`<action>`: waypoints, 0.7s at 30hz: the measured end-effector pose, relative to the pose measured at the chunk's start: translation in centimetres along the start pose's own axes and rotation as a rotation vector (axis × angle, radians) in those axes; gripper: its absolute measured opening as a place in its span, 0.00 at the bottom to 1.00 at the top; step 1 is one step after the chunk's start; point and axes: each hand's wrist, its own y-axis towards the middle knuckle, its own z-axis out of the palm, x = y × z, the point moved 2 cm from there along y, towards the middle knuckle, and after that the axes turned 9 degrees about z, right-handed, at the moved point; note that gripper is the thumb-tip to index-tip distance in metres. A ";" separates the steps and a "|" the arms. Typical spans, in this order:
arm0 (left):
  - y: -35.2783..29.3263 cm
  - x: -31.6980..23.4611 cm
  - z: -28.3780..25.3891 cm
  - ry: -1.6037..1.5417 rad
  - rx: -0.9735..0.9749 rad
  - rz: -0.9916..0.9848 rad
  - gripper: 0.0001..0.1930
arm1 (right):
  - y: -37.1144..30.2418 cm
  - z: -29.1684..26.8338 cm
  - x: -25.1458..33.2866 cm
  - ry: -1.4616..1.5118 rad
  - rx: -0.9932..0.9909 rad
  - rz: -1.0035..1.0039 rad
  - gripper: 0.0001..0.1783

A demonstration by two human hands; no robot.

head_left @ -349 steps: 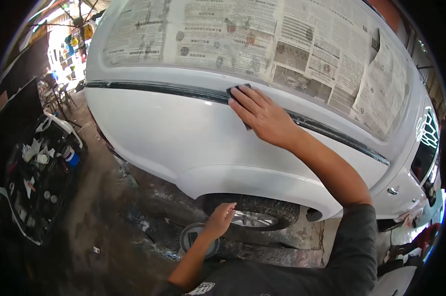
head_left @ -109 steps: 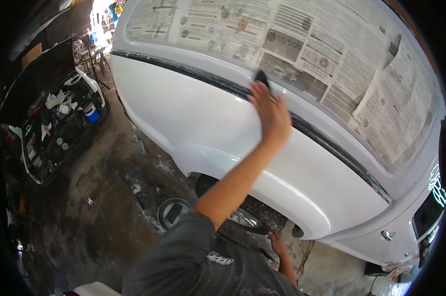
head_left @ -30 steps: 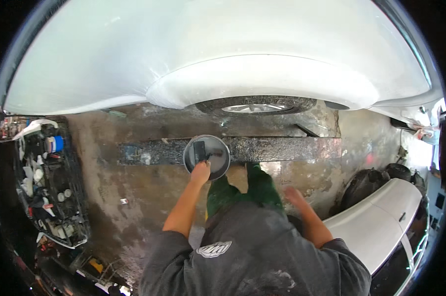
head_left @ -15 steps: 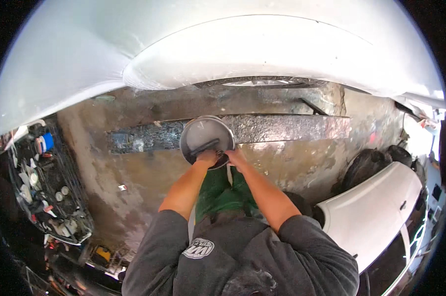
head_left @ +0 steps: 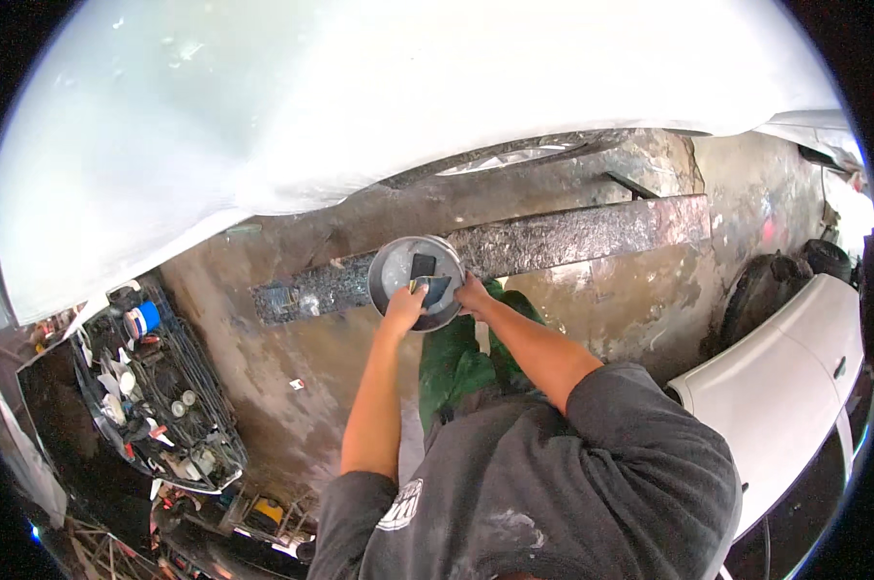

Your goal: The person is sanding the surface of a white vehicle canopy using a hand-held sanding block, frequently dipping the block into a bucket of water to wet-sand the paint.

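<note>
A round grey bucket (head_left: 383, 267) is held in front of me, with whitish, watery contents inside. My right hand (head_left: 470, 294) grips its right rim, fingers closed around the edge. Over the near part of the opening, my left hand (head_left: 405, 306) pinches a dark sheet with a pale edge, which looks like sandpaper (head_left: 435, 289). A black rectangular block (head_left: 423, 264) shows inside the bucket, just beyond the sheet. Whether the sheet touches the block, I cannot tell.
A white car body (head_left: 360, 106) spans the far side, above a wheel (head_left: 514, 158). Beneath the bucket runs a long worn plank (head_left: 582, 237) over wet, stained floor. A cluttered tray (head_left: 166, 387) stands left; a white car panel (head_left: 775, 387) and tyres (head_left: 761, 290) lie right.
My left hand has shifted from inside the near rim and now shows the sandpaper sheet. The black block has come into plain sight. My right hand remains on the rim; the whole view has swung.
</note>
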 end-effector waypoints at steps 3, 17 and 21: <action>-2.1 -4.0 1.8 -0.053 -0.043 0.140 0.22 | 0.0 -2.7 1.5 -0.109 0.122 -0.066 0.36; -9.0 -18.6 -0.5 0.147 0.037 0.443 0.19 | -3.7 -28.5 5.6 -0.189 -0.014 -0.041 0.42; -5.9 -18.0 -1.0 0.016 0.093 0.416 0.22 | -4.4 -33.1 5.7 -0.051 -0.007 -0.104 0.38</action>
